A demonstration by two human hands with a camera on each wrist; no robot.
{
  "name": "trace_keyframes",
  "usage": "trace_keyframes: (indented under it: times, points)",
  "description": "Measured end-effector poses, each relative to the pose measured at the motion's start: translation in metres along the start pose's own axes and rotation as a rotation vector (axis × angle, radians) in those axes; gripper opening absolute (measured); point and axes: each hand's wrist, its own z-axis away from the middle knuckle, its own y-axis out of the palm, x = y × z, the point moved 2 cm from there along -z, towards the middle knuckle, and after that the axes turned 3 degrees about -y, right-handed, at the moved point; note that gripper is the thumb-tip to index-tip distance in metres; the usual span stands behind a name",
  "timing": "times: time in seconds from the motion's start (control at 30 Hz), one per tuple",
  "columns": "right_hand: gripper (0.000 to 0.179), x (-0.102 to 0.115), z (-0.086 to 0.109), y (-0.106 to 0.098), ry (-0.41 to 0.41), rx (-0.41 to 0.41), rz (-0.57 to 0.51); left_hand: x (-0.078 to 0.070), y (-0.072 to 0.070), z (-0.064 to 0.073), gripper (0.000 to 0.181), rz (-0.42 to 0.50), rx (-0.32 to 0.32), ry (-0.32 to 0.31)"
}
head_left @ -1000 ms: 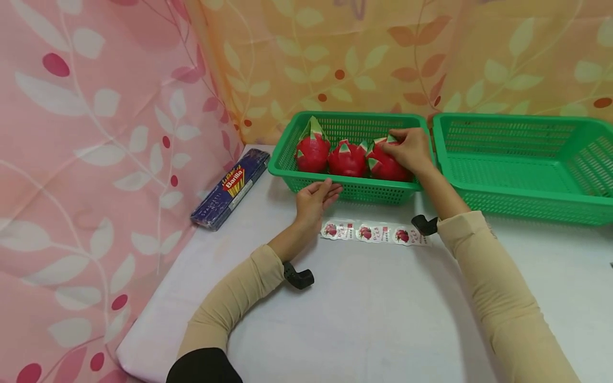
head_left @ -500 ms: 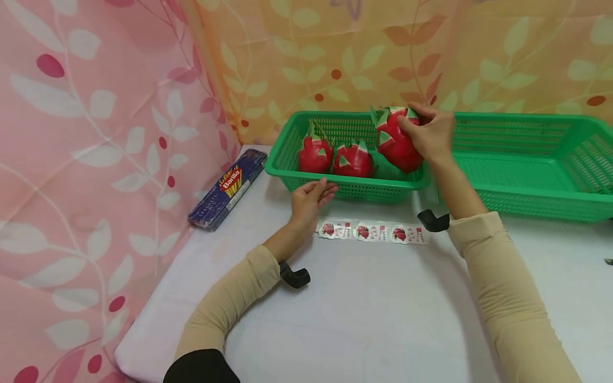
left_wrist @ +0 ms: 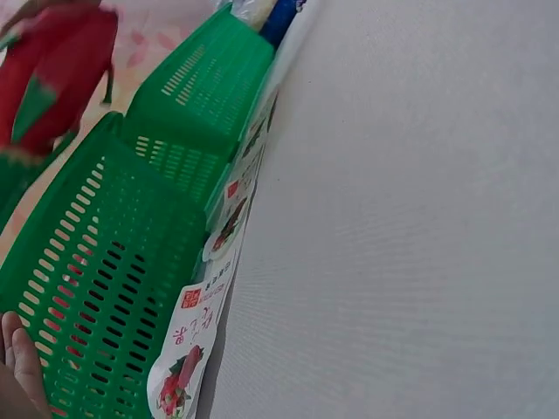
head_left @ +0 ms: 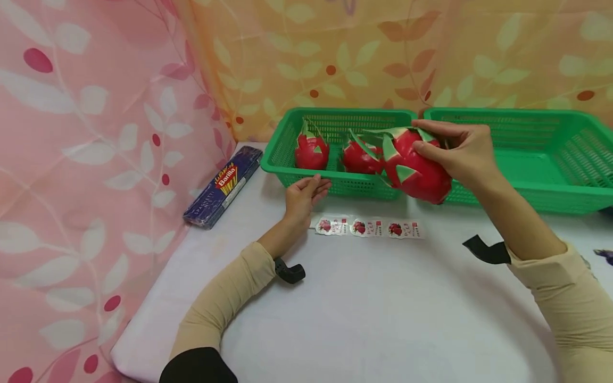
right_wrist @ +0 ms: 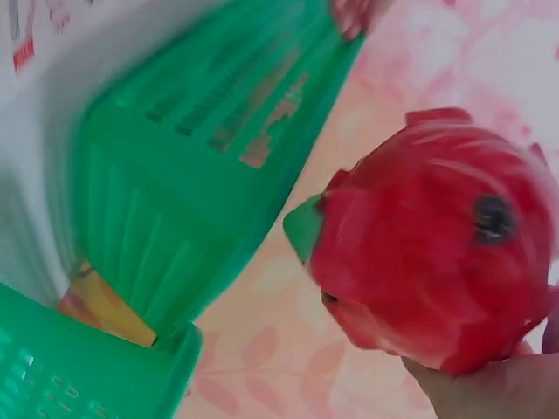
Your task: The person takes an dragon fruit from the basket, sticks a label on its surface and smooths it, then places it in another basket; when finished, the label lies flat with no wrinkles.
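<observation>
My right hand (head_left: 462, 151) grips a red dragon fruit (head_left: 419, 167) with green-tipped scales, raised in front of the left green basket (head_left: 369, 186). In the right wrist view the fruit (right_wrist: 437, 244) shows its rounded end with a dark spot, the fingers partly hidden beneath it. Two more dragon fruits stay inside that basket, one at the left (head_left: 311, 151) and another (head_left: 359, 158) partly covered by the held fruit's leaves. At the basket's front rim my left hand (head_left: 301, 199) rests with its fingers on the edge. A strip of dragon fruit stickers (head_left: 366, 227) lies in front of the basket.
A second green basket (head_left: 531, 197) stands to the right, close beside the first. On the left of the white table (head_left: 373, 308) lies a blue Barilla spaghetti box (head_left: 224, 186). Patterned cloth walls (head_left: 354, 53) rise behind and to the left. A small dark item (head_left: 604, 255) sits at the far right.
My right hand has lifted the rightmost dragon fruit out of the left basket and brought it right and nearer. The left hand has kept its place at the rim.
</observation>
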Motion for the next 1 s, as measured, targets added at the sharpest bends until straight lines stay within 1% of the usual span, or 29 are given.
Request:
trace_keyframes:
  times: [0.07,0.17,0.33,0.43,0.5,0.57,0.73,0.8,0.9,1.0]
  points:
    - [0.040,0.003,0.014,0.003,-0.008,0.054,0.002,-0.002,-0.002,-0.001,0.013,0.004,-0.007,0.007]
    - [0.040,0.000,0.038,0.011,-0.006,0.147,0.046,-0.003,-0.002,-0.002,0.011,0.005,-0.008,0.016]
    - [0.040,-0.020,0.075,0.027,-0.037,0.322,0.134,-0.004,0.000,-0.001,0.012,0.002,0.005,0.019]
    - [0.041,-0.033,0.091,0.035,-0.042,0.400,0.134,-0.003,0.000,-0.001,0.013,0.004,-0.001,0.015]
    - [0.042,-0.038,0.101,0.039,-0.052,0.438,0.138,-0.002,0.000,0.000,0.013,0.002,-0.008,0.008]
    - [0.044,-0.041,0.108,0.043,-0.084,0.483,0.140,-0.002,0.001,-0.001,0.013,0.006,-0.007,0.000]
    - [0.050,-0.036,0.118,0.055,-0.241,0.590,0.176,-0.003,0.002,-0.001,0.013,-0.003,-0.005,0.015]
    - [0.052,-0.034,0.119,0.058,-0.283,0.613,0.179,-0.003,0.002,-0.001,0.014,-0.009,-0.009,0.020]
    - [0.055,-0.034,0.121,0.060,-0.330,0.625,0.174,-0.002,0.001,-0.002,0.014,-0.007,-0.014,0.010]
    - [0.056,-0.036,0.120,0.061,-0.404,0.638,0.176,-0.001,0.000,-0.002,0.014,-0.010,-0.017,-0.001]
